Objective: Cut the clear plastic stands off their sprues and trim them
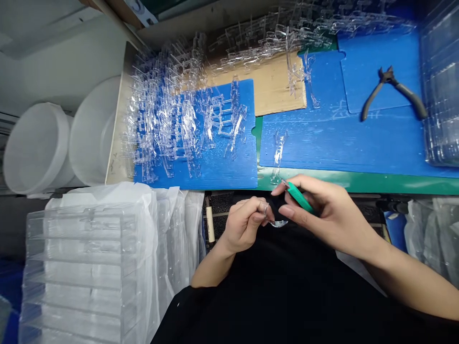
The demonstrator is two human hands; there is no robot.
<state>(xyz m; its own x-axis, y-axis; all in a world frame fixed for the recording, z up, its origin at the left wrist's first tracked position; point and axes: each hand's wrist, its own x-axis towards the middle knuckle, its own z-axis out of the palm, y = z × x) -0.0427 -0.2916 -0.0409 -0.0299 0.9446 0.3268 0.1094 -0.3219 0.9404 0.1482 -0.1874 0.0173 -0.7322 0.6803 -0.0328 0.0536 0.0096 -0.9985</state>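
Observation:
My left hand (244,224) pinches a small clear plastic piece (278,223), most of it hidden by my fingers. My right hand (326,212) grips a slim green-handled tool (300,197), probably a deburring or trimming tool. Its metal tip points toward the clear piece, close to my left fingertips, but I cannot tell if they touch. Just beyond my hands, a single clear plastic stand (278,155) lies on a blue plastic board (340,143), near the board's edge.
A heap of clear plastic stands (172,114) covers a second blue board (229,167) and cardboard (276,88). Grey-handled side cutters (392,91) lie at right. White buckets (36,148) stand at left, above bagged clear trays (82,267). A green mat (358,182) edges the bench.

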